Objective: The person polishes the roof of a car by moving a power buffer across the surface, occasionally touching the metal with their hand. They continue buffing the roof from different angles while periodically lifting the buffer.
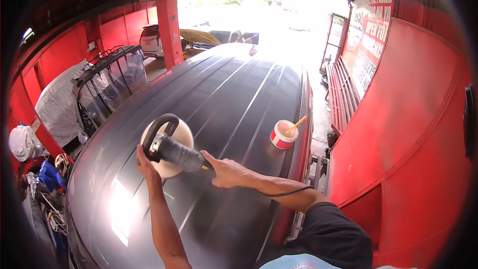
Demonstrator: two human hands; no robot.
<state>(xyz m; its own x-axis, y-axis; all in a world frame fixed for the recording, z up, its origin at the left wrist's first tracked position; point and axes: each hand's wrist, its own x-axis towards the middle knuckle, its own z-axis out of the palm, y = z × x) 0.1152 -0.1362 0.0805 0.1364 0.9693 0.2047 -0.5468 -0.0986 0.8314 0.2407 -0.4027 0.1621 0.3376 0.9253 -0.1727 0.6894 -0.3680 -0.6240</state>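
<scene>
"What are the hands holding?"

"A buffing machine [180, 153]. The left hand [145, 165] holds it at the front, by the black loop handle [167, 116]. The right hand [226, 172] is curled around the back end."

"Where is the machine?"

"Between the two hands, over the dark car roof [229, 99]. Its round, pale pad [185, 134] is just past the left hand. I can't see under the pad."

"What else is up there?"

"A red and white tub [283, 143], past the right hand and off to its right. A yellow stick [298, 124] pokes out."

"And the sides?"

"A big red wall [413, 94], well to the right of both hands."
</scene>
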